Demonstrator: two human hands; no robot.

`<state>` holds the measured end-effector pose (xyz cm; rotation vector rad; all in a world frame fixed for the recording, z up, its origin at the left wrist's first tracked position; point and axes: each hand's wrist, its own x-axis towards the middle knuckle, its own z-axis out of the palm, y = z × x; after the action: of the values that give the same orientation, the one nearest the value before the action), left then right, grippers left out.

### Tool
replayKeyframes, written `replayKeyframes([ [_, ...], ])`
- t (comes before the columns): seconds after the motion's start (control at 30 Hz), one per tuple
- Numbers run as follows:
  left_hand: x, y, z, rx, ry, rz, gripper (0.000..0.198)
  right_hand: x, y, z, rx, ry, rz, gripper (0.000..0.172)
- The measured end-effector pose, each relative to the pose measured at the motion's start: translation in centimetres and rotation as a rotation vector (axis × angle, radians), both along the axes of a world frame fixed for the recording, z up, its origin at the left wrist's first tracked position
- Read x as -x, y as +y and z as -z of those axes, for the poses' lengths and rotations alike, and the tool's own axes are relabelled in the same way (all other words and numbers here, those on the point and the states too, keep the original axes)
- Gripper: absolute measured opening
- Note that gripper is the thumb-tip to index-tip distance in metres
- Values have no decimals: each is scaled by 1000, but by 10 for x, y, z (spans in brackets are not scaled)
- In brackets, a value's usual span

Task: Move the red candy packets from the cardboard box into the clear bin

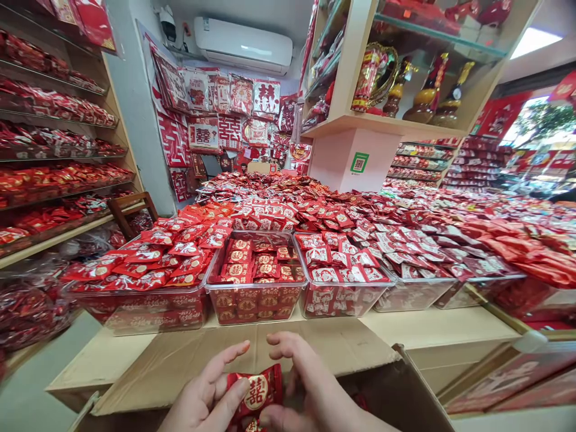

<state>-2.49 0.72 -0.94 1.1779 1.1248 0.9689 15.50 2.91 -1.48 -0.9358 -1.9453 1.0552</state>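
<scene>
Low in the head view, a small red wrapped packet (257, 391) with a gold double-happiness sign sits between my hands. My left hand (209, 393) pinches its left side, thumb over the front. My right hand (310, 384) curves around the right side, its index finger raised and its thumb at the lower edge, by a second packet (253, 425) partly seen below. Both hands are over an open cardboard box (180, 360), whose inside is mostly dark. Straight ahead stands a clear plastic bin (256, 294) of similar red packets in stacks.
A clear bin of loose red packets (153, 258) stands at left, another bin of red-and-white packets (342, 264) at right. More packets are heaped behind. Shelves (58, 114) line the left; a display cabinet (351, 120) overhangs the counter (432, 327). A wooden chair (130, 210) stands at left.
</scene>
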Motion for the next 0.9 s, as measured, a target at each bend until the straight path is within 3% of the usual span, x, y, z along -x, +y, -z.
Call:
replayKeyframes([
  [0.1,-2,-1,-1,-38,58,-57,57,-2,-2,1,-208,-144,-29,55],
  [0.27,0,0,4,-81,110,-17,56,-3,-6,-6,-141,-254,12,44],
  [0.4,-1,-3,1,-119,168,-5,53,-1,-7,-5,-191,-278,5,42],
  [0.5,5,-3,-5,-149,224,-39,50,-2,-6,-3,-323,-263,-7,42],
  [0.6,26,8,-2,-275,370,-68,48,-7,2,-20,-500,-200,-5,39],
  [0.7,49,28,8,-320,527,-129,44,-12,29,-59,-646,-212,127,30],
  [0.8,58,40,16,-337,624,-164,39,-8,78,-95,-667,-445,322,22],
  [0.9,54,40,17,-439,784,-142,32,6,132,-105,-568,-766,367,28],
])
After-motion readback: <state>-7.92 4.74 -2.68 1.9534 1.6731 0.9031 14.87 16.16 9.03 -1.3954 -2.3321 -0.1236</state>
